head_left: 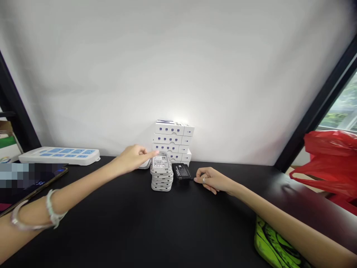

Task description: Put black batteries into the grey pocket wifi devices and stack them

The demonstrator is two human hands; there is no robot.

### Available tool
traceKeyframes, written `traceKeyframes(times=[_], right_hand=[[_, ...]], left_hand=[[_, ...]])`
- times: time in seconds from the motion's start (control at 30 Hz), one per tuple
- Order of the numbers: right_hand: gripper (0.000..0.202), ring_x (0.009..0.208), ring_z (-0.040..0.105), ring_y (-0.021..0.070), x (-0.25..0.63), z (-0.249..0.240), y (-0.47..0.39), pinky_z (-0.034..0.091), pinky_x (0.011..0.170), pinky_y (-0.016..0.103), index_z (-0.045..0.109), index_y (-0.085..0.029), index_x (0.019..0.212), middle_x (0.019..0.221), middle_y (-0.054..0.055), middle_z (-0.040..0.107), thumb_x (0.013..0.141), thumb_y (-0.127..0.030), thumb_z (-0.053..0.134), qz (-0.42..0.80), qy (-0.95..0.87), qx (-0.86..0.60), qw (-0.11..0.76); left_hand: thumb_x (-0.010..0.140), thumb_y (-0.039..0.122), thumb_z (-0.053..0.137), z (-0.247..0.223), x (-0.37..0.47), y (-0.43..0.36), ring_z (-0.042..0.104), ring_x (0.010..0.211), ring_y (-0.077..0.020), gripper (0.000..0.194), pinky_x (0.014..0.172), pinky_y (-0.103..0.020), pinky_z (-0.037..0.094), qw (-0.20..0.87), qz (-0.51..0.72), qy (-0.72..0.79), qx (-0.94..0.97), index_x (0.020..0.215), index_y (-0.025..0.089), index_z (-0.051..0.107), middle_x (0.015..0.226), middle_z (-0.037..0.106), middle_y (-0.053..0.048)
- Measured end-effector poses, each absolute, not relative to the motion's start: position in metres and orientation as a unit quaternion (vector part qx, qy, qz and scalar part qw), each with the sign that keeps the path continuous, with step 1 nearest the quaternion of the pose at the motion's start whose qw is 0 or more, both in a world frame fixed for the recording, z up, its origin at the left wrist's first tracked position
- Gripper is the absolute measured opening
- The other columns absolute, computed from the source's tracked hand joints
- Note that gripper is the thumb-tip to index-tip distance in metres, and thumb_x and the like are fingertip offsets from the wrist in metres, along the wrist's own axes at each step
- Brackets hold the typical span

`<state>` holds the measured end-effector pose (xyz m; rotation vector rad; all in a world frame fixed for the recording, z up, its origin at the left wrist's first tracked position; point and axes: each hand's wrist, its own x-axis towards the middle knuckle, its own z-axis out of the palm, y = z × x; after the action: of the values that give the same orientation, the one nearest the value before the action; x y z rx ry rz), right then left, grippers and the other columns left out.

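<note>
My left hand [135, 158] reaches to a stack of white handheld devices, its thumb stretched out over the far left corner of the top device [161, 164]. The other fingers are loosely curled, and I see nothing held in them. That top device lies face up, showing a printed label in its open recess. Right of the stack is a black battery [182, 172] marked 3000mAh. Its near right corner meets the pinched fingertips of my right hand [212, 180], which wears a ring. Partly hidden behind my left hand lies a flat white piece [145, 164].
Several white boxes [170, 138] are piled against the wall behind the devices. A white power strip [60, 155] and a phone [33, 186] lie at the left. A green patterned item [275, 245] sits under my right forearm; a red plastic bag [331, 163] is at the right.
</note>
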<state>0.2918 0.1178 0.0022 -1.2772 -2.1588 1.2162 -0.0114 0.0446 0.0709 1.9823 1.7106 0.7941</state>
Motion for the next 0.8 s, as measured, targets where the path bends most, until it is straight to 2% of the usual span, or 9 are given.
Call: traceKeyframes(times=[0.03,0.13,0.2,0.27,0.33,0.4,0.53,0.67,0.8], right_hand=[[0.038,0.031,0.036,0.0039,0.291,0.003,0.117,0.023,0.036,0.018,0.047,-0.02,0.073,0.044,-0.01,0.05,0.08,-0.054,0.064,0.429,-0.762,-0.451,0.176],[0.036,0.031,0.035,0.0037,0.29,0.004,0.116,0.022,0.036,0.018,0.047,-0.02,0.074,0.042,-0.011,0.049,0.08,-0.052,0.064,0.429,-0.762,-0.452,0.177],[0.035,0.031,0.035,0.0035,0.29,0.005,0.115,0.022,0.036,0.018,0.048,-0.02,0.074,0.043,-0.01,0.049,0.08,-0.05,0.064,0.43,-0.761,-0.453,0.176],[0.035,0.031,0.036,0.0034,0.29,0.004,0.116,0.022,0.036,0.018,0.048,-0.02,0.074,0.044,-0.01,0.051,0.081,-0.05,0.065,0.432,-0.759,-0.454,0.178],[0.035,0.032,0.038,0.0034,0.29,0.004,0.117,0.022,0.036,0.018,0.048,-0.02,0.074,0.045,-0.009,0.052,0.08,-0.05,0.065,0.433,-0.756,-0.456,0.18],[0.036,0.032,0.038,0.0034,0.291,0.003,0.118,0.022,0.036,0.018,0.048,-0.019,0.074,0.045,-0.009,0.053,0.079,-0.05,0.066,0.435,-0.752,-0.46,0.183],[0.036,0.034,0.041,0.004,0.291,0.004,0.118,0.024,0.036,0.018,0.047,-0.02,0.074,0.046,-0.008,0.053,0.083,-0.052,0.062,0.427,-0.737,-0.48,0.212],[0.039,0.037,0.044,0.0053,0.279,0.011,0.118,0.024,0.035,0.017,0.041,-0.022,0.077,0.048,-0.007,0.054,0.087,-0.058,0.051,0.394,-0.718,-0.506,0.27],[0.048,0.038,0.047,0.0083,0.255,0.016,0.12,0.024,0.033,0.017,0.037,-0.024,0.082,0.047,-0.006,0.057,0.075,-0.061,0.067,0.389,-0.7,-0.539,0.26]], left_hand=[[0.091,0.056,0.054,0.073,-0.016,0.054,0.039,0.042,-0.0085,0.05,0.043,-0.022,0.033,0.22,0.258,0.628,0.7,0.06,0.018,0.046,0.051,0.04,0.008],[0.096,0.042,0.057,0.073,-0.02,0.071,0.061,0.061,-0.0118,0.029,0.057,-0.026,0.052,0.252,0.213,0.648,0.686,0.092,0.014,0.062,0.079,0.064,0.001],[0.096,0.037,0.058,0.071,-0.02,0.072,0.066,0.078,-0.0165,0.025,0.068,-0.032,0.057,0.245,0.206,0.66,0.679,0.107,0.014,0.062,0.098,0.067,-0.004],[0.096,0.036,0.058,0.072,-0.021,0.066,0.067,0.084,-0.0191,0.026,0.073,-0.036,0.058,0.223,0.208,0.673,0.674,0.11,0.015,0.062,0.104,0.066,-0.005],[0.096,0.037,0.058,0.075,-0.023,0.056,0.066,0.08,-0.018,0.025,0.07,-0.034,0.057,0.203,0.211,0.679,0.673,0.106,0.014,0.063,0.099,0.067,-0.004],[0.096,0.039,0.057,0.077,-0.025,0.042,0.062,0.066,-0.0139,0.027,0.061,-0.029,0.053,0.189,0.216,0.676,0.679,0.092,0.014,0.063,0.082,0.064,0.0],[0.094,0.042,0.048,0.078,-0.027,0.006,0.038,0.046,-0.0094,0.042,0.047,-0.023,0.029,0.185,0.224,0.647,0.705,0.059,0.018,0.047,0.052,0.042,0.007],[0.086,0.047,0.046,0.064,-0.012,-0.033,0.033,0.045,-0.011,0.04,0.044,-0.024,0.023,0.227,0.183,0.62,0.729,0.056,0.021,0.042,0.05,0.041,0.006],[0.081,0.04,0.049,0.042,0.014,-0.052,0.036,0.049,-0.013,0.04,0.046,-0.026,0.023,0.227,0.144,0.606,0.749,0.049,0.021,0.034,0.049,0.038,0.004]])
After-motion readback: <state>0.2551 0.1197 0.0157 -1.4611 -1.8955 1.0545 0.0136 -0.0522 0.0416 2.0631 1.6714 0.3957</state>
